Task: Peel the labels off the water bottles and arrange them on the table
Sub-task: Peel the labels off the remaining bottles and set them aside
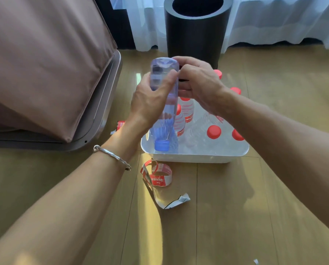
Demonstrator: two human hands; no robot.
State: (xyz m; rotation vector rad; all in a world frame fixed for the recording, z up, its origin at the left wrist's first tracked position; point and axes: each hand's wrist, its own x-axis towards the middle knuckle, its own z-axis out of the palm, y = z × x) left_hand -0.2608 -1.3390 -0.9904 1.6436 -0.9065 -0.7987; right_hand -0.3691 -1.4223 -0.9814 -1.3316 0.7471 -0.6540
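I hold a bluish clear bottle [164,83] with a blue cap [161,145] upside down above the white tray [190,155]. My left hand [150,104] grips its middle. My right hand [196,87] pinches something dark at the bottle's upper side; what it is stays hidden behind the fingers. Several red-capped bottles [213,131] stand in the tray, some still wearing red-and-white labels [188,117].
A curled red-and-white peeled label [160,175] and a clear strip with a barcode [171,203] lie on the wooden floor in front of the tray. A dark round bin [196,33] stands behind it. A brown-covered piece of furniture [45,64] fills the left. White curtains hang at the back.
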